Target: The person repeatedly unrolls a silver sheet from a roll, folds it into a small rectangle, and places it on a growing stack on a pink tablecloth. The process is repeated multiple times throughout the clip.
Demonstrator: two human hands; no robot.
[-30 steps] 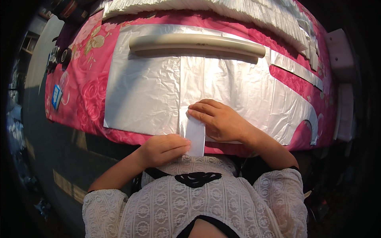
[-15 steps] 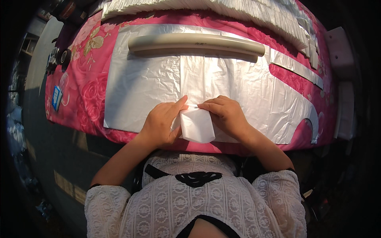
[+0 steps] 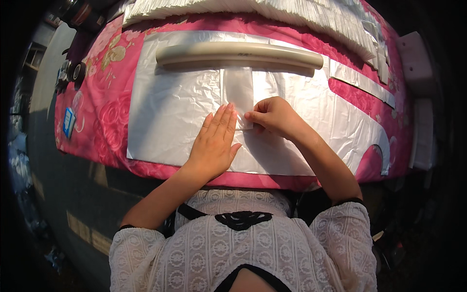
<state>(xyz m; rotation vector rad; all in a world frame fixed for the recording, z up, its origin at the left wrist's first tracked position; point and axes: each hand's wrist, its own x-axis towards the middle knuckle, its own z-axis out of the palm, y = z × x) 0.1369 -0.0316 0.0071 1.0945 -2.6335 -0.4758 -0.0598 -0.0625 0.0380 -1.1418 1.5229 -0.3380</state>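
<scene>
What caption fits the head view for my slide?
Left hand flat and right hand pinching a clear plastic strip on a crinkled white sheet over a pink floral cloth.

Silver crinkled sheet (image 3: 175, 117); pink rose-patterned cloth (image 3: 104, 104); cream tube (image 3: 238, 54); white lace blouse (image 3: 243, 253).

I see a table draped in a pink floral cloth (image 3: 104, 104) under warm, strong sunlight that throws hard shadows. Beyond the fingers, white stacked sheets (image 3: 272, 10) line the far edge; dark tape rolls (image 3: 73, 73) sit far out to their left, and white foam blocks (image 3: 417, 58) far to their right. Below the near edge lies a grey floor (image 3: 58, 194), partly shaded.
</scene>
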